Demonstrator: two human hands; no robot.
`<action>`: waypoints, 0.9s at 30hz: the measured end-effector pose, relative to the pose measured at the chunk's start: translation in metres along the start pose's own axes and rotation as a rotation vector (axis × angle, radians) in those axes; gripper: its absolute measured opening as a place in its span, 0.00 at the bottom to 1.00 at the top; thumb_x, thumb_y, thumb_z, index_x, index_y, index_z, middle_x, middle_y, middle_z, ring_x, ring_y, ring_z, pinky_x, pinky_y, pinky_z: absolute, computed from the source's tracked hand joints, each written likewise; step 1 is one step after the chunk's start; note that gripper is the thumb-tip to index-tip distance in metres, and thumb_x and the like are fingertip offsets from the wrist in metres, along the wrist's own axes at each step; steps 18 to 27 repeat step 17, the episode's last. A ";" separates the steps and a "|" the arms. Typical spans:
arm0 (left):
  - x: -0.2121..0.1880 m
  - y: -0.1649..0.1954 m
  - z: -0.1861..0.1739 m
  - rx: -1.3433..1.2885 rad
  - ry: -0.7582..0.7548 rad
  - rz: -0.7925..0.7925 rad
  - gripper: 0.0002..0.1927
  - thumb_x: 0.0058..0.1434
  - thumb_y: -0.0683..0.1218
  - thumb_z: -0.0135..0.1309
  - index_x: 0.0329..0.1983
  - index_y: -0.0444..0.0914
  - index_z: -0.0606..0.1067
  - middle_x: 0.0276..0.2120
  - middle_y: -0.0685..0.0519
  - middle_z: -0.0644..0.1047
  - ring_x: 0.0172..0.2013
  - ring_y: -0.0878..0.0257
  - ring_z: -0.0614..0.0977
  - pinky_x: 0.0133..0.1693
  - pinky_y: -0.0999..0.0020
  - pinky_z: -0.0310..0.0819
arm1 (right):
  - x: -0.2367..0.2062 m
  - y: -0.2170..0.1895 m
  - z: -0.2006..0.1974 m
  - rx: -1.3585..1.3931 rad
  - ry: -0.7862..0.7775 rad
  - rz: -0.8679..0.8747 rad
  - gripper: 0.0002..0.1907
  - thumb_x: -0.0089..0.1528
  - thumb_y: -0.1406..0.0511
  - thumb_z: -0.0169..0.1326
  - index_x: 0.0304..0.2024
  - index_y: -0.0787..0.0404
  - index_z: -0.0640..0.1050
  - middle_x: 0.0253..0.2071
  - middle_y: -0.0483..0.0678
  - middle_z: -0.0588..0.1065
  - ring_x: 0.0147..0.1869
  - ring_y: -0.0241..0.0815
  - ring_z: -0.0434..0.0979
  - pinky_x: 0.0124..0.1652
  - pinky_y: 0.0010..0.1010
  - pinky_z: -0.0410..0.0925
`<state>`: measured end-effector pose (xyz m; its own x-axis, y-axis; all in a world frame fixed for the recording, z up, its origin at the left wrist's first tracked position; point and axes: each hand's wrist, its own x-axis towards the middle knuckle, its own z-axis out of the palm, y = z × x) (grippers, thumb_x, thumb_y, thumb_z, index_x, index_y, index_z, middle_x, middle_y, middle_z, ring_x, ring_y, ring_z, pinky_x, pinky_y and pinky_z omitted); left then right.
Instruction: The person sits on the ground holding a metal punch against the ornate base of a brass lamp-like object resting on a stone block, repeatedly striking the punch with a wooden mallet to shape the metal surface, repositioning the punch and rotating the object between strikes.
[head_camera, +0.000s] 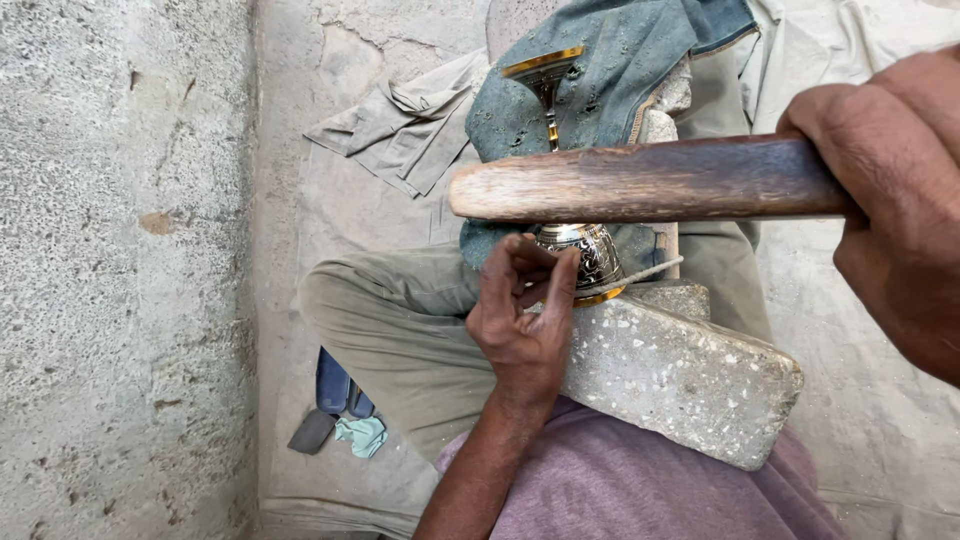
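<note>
- My left hand (522, 318) pinches a thin tool against the goblet (585, 255); tool tip too small to make out.
- Goblet lies on its side at the far end of the stone block (690, 380), engraved cup near me, gold foot (543, 62) far.
- My right hand (890, 200) fist-wrapped round a wooden handle (640, 182), held above the block, crossing over the goblet.
- Denim cloth (610, 80) beyond the block, under the goblet stem.
- Block rests on my lap.

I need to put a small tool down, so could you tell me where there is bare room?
Bare concrete floor lies left of the bent knee, beyond the folded beige cloth. Crowded: the grey stone block, engraved metal goblet, left hand and wooden handle.
</note>
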<state>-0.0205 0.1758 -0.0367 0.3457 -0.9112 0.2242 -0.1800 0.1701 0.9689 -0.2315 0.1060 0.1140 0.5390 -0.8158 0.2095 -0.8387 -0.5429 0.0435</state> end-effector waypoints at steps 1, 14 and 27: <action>0.000 0.000 0.001 -0.042 0.010 -0.052 0.23 0.67 0.35 0.62 0.62 0.30 0.68 0.41 0.48 0.80 0.40 0.69 0.82 0.42 0.74 0.85 | 0.003 -0.002 -0.002 -0.008 0.011 -0.011 0.19 0.53 0.81 0.64 0.47 0.68 0.80 0.32 0.53 0.72 0.35 0.47 0.72 0.37 0.39 0.68; 0.003 0.009 0.000 0.043 0.000 -0.029 0.19 0.68 0.37 0.62 0.59 0.31 0.71 0.39 0.52 0.79 0.39 0.71 0.81 0.40 0.76 0.85 | 0.037 -0.015 -0.025 -0.025 0.014 -0.137 0.15 0.55 0.72 0.64 0.45 0.65 0.81 0.32 0.51 0.77 0.34 0.45 0.74 0.38 0.38 0.68; 0.000 0.008 0.002 0.079 0.018 -0.015 0.20 0.67 0.38 0.63 0.59 0.32 0.71 0.38 0.52 0.80 0.37 0.71 0.81 0.39 0.76 0.84 | 0.041 -0.016 -0.026 -0.335 -0.193 -0.164 0.12 0.63 0.63 0.56 0.49 0.56 0.81 0.34 0.45 0.80 0.34 0.36 0.78 0.40 0.29 0.72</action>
